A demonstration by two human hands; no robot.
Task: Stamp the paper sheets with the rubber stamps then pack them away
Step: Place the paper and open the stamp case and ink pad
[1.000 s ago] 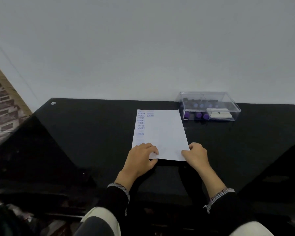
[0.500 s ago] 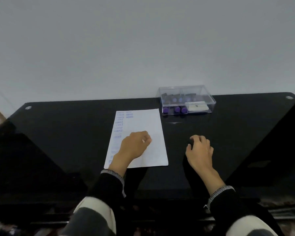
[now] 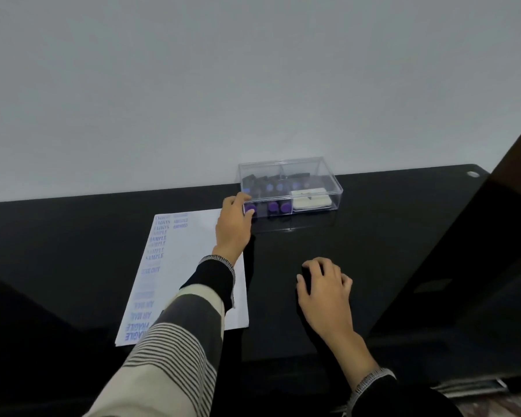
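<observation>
Paper sheet (image 3: 193,266) partly under sleeve (image 3: 193,320); top stamp marks perhaps blurred.

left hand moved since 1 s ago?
Yes. The left hand went from the paper sheet's near edge to its far corner, now touching the clear box.

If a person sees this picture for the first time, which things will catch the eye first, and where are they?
The clear plastic box with purple-tipped rubber stamps inside stands at the far edge of the black table, and the left hand touches its near left corner. The white paper sheet, with blue stamp marks down its left side, lies under the left forearm. The right hand rests on the bare table to the right.
</observation>
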